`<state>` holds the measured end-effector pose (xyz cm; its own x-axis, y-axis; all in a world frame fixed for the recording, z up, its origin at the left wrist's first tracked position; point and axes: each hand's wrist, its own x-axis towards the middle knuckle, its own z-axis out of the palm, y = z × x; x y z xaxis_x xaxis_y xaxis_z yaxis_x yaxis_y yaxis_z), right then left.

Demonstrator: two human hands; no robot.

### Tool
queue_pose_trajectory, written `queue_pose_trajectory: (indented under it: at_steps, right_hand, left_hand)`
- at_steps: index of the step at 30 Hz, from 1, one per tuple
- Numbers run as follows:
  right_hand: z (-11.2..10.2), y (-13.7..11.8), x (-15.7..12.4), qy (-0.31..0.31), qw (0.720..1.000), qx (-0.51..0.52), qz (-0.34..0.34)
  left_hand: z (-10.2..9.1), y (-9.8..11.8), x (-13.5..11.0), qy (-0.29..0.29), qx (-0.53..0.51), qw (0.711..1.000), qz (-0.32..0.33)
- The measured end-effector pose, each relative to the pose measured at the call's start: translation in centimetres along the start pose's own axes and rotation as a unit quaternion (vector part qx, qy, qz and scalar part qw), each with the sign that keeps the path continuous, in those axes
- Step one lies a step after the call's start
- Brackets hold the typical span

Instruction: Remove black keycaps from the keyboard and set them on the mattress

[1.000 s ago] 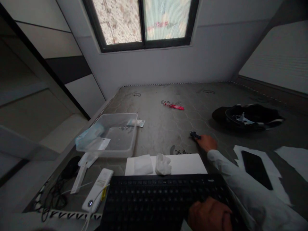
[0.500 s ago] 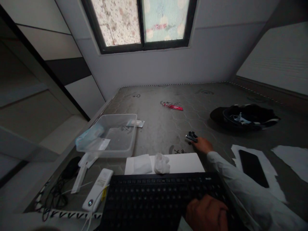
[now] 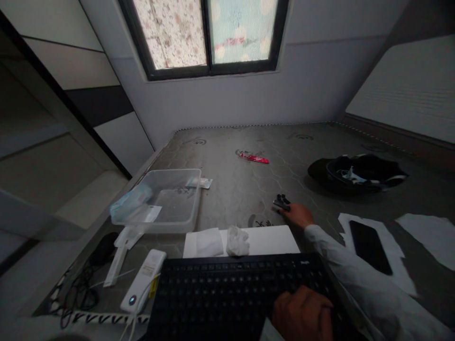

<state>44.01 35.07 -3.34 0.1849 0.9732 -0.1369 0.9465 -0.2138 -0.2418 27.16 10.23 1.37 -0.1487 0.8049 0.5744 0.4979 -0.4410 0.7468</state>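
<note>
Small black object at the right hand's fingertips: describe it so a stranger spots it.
From the wide black keyboard in front, look past its right half to the right hand. At its fingertips is the small black object. Unlike the flat black slab further right, it is knobbly and held.

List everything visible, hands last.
Window: one, black frame, back
Cabinet: one, whitish, left
Surface: one, grey, centre
Keyboard: one, black, front centre
Board: one, white, behind keyboard
Paper: one, white, on board
Wad: one, whitish, on board
Box: one, clear, left
Bag: one, bluish, in box
Packet: one, pale, beside box
Slim item: one, red, far centre
Headgear: one, black, right
Phone: one, black, right
Loose sheets: at least two, white, right
Device: one, white, beside keyboard
Strip: one, white, left
Cable: count unclear, black, left
Rounded item: one, black, left
Small object: one, black, centre right
Left hand: one, pale sleeve, on keyboard
Right hand: one, pale sleeve, at small object
</note>
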Motion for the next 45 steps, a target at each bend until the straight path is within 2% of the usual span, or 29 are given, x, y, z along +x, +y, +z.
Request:
queue_pose_trajectory:
  at_steps: [6, 11, 19, 26, 34, 40, 43, 45]
  right_hand:
    - [0.0, 1.1, 1.1, 0.008, 0.994, 0.056, 0.094]
    - [0.1, 1.6, 2.2, 0.02, 0.992, 0.046, 0.12]
    - [0.6, 1.6, 2.8, 0.026, 0.992, 0.032, 0.116]
    - [0.7, 1.7, 2.7, 0.03, 0.992, 0.04, 0.113]
    - [0.5, 1.5, 2.4, 0.032, 0.993, 0.038, 0.11]
    - [0.4, 1.6, 2.2, 0.04, 0.991, 0.051, 0.115]
    - [0.1, 1.4, 1.9, 0.065, 0.989, 0.083, 0.103]
    - [-0.2, 1.0, 1.5, 0.11, 0.98, 0.139, 0.088]
  left_hand:
    - [-0.1, -0.1, 0.2, -0.001, -0.006, 1.0, 0.019]
    - [0.3, 0.1, 0.1, 0.02, -0.006, 1.0, 0.015]
    - [-0.3, 0.3, 0.3, -0.021, -0.01, 1.0, 0.02]
    - [0.8, 0.4, 0.2, 0.023, 0.014, 1.0, 0.013]
    - [0.4, 0.1, 0.1, -0.002, 0.008, 1.0, 0.019]
    - [0.6, 0.2, 0.0, 0.023, 0.002, 1.0, 0.006]
    - [0.2, 0.3, 0.2, 0.004, -0.005, 1.0, 0.003]
    - [-0.1, 0.4, 0.3, -0.016, -0.007, 1.0, 0.004]
